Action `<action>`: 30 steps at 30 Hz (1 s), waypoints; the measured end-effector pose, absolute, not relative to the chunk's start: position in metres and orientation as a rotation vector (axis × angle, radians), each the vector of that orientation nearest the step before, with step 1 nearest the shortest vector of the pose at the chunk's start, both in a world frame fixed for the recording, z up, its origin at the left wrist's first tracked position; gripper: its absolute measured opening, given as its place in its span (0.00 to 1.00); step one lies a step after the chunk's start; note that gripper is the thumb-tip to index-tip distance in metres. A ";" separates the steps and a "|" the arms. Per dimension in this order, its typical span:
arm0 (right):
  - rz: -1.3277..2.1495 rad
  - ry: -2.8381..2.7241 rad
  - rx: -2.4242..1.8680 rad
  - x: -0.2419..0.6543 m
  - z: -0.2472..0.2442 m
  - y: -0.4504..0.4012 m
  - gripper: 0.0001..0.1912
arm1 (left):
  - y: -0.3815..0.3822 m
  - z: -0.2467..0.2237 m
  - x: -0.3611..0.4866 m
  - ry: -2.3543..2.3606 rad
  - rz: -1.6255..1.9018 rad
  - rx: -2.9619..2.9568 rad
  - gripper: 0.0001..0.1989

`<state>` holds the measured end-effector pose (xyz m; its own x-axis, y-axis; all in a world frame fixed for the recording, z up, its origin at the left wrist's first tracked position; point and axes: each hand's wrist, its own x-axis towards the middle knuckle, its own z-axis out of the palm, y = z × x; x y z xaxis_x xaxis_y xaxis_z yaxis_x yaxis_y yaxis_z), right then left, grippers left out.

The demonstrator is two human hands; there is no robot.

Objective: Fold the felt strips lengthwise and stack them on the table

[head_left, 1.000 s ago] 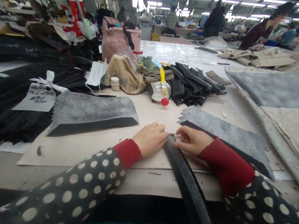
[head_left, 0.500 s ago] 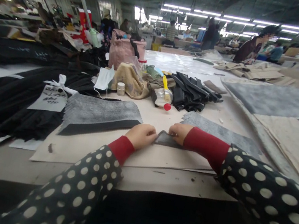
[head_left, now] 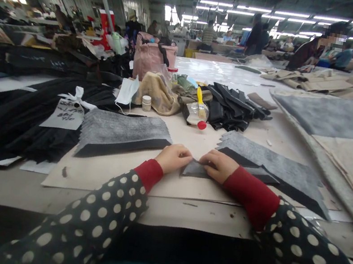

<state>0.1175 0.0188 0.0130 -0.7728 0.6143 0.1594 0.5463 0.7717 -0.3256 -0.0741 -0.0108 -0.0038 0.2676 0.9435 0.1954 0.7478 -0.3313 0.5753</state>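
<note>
A narrow grey fabric strip (head_left: 194, 169) with dark edges lies before me on a pale board (head_left: 103, 176). My left hand (head_left: 174, 158) is closed, thumb and fingers pinched at the strip's upper left corner. Just to its right, my right hand (head_left: 220, 166) pinches the strip's upper edge, and its palm covers the middle of the strip. Beyond my left hand is a stack of grey fabric pieces (head_left: 125, 127) with a black band along the near edge. A similar stack (head_left: 270, 160) lies beyond my right hand, with the strip's right end beside its black band.
Black cloth bundles (head_left: 41, 103) with a handwritten tag (head_left: 63, 115) lie at left. Farther back are a small jar (head_left: 146, 103), a face mask (head_left: 127, 90), a yellow-handled brush (head_left: 201, 102), black scraps (head_left: 231, 107) and a pink bag (head_left: 153, 57). Large grey sheets (head_left: 339, 116) lie at right. People work behind.
My right forearm has moved lower and right, uncovering the strip's right end and the right stack's black band. My left fingertips have come up to the strip's upper edge. The view has shifted slightly.
</note>
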 end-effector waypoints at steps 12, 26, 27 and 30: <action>0.367 -2.586 -1.053 0.102 0.005 0.015 0.10 | -0.007 0.000 -0.081 1.428 0.706 2.250 0.08; 0.435 -2.555 -0.993 0.104 -0.001 0.018 0.12 | -0.007 0.002 -0.085 1.410 0.665 2.365 0.09; 0.417 -2.565 -0.982 0.104 -0.001 0.017 0.12 | -0.007 0.003 -0.085 1.400 0.644 2.418 0.09; 0.369 -2.622 -0.920 0.104 0.000 0.015 0.12 | -0.008 0.007 -0.088 1.313 0.523 2.613 0.10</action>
<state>0.1036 0.0146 0.0002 -0.7338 0.6404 0.2268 0.5530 0.7570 -0.3481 -0.0877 -0.0078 0.0072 0.5507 0.8018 0.2322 0.7421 -0.5976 0.3036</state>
